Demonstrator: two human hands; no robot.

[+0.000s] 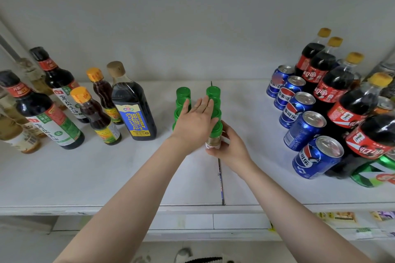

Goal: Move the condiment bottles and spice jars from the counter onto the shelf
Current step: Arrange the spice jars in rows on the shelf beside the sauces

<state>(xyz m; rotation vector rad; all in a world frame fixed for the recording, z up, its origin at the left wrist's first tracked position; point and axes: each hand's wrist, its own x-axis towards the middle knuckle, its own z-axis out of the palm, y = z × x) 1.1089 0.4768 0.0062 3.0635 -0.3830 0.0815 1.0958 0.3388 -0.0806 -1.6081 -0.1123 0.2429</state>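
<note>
Several green-capped spice jars [183, 93] stand in two rows at the middle of the white shelf [106, 166]. My left hand [195, 121] lies flat with straight fingers between the rows, touching the caps. My right hand [229, 147] grips the nearest jar of the right row [213, 140], a green-capped jar with tan powder, at the front of that row. Dark condiment bottles [133, 109] stand on the shelf to the left.
Blue cola cans [307, 130] and dark cola bottles with yellow caps [333, 83] fill the shelf's right side. A seam [221, 181] runs across the shelf under my right hand. A lower shelf edge with price tags [342, 218] lies below.
</note>
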